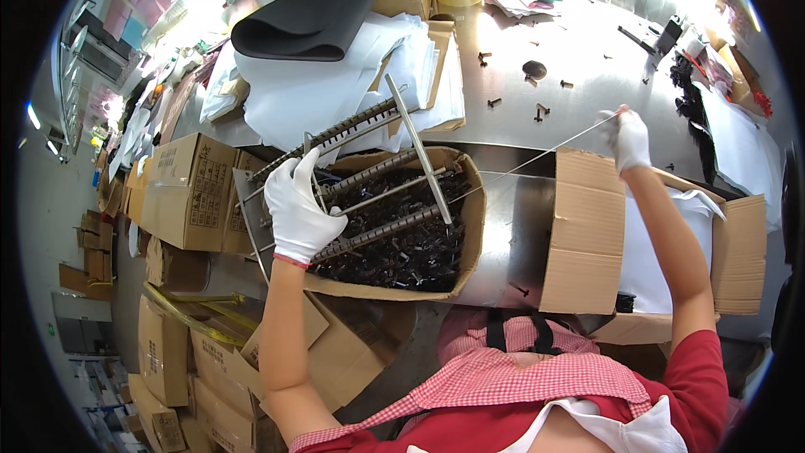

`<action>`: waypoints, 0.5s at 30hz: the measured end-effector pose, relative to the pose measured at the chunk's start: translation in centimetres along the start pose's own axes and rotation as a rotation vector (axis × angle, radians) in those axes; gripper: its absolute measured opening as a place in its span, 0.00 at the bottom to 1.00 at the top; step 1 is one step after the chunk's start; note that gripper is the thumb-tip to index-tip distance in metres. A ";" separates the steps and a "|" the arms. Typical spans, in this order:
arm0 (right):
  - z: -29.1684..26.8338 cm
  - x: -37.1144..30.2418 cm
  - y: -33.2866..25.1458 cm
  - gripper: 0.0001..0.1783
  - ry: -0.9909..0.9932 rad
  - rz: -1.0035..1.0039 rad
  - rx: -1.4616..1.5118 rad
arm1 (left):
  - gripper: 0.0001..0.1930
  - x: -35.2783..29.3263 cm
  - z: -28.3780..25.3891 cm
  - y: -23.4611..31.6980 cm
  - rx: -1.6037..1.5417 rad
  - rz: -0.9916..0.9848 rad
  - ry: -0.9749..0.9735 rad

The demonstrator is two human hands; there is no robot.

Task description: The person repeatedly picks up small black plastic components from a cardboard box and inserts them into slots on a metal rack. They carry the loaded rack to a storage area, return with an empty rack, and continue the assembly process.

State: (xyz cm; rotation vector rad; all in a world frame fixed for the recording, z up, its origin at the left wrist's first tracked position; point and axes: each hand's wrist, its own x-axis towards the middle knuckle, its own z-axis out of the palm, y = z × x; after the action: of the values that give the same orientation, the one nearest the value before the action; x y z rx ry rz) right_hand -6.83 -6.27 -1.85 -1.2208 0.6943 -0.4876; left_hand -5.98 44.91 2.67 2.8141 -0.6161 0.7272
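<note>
My left hand (300,210), in a white glove, grips the left side of a metal rack (421,151) made of bars and long rods. Rows of small dark parts (369,174) are strung along the rods. The rack is held tilted over an open cardboard box (475,226) full of small shiny black pieces (390,256). Up and to the right, my gloved right hand (629,141) pinches the end of a thin metal rod (549,151). This rod slants down left to the rack's right side; its far end is hard to make out.
An open carton (587,235) lined with white sheet stands at right. Screws and small brown parts (541,111) lie scattered on the metal table (587,50). A folded black sheet (302,29) rests on white bags (369,59) behind the rack. Cartons (189,193) are stacked left.
</note>
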 end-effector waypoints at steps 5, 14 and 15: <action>9.8 -4.5 1.0 0.15 -0.290 0.112 -0.252 | 0.46 0.2 -0.4 2.7 -0.095 0.110 -0.047; 9.4 -4.8 2.4 0.17 -0.522 -0.237 -0.614 | 0.46 -2.8 0.0 1.7 -0.119 0.143 -0.166; 7.2 -2.9 2.6 0.18 -0.402 -0.260 -0.684 | 0.47 -3.6 0.2 1.0 -0.116 0.137 -0.194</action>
State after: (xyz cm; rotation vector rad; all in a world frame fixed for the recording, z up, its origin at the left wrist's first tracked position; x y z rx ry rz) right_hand -3.81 1.36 -2.42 -2.0018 0.3561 -0.1976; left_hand -9.17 45.21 0.81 2.7755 -0.8602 0.4257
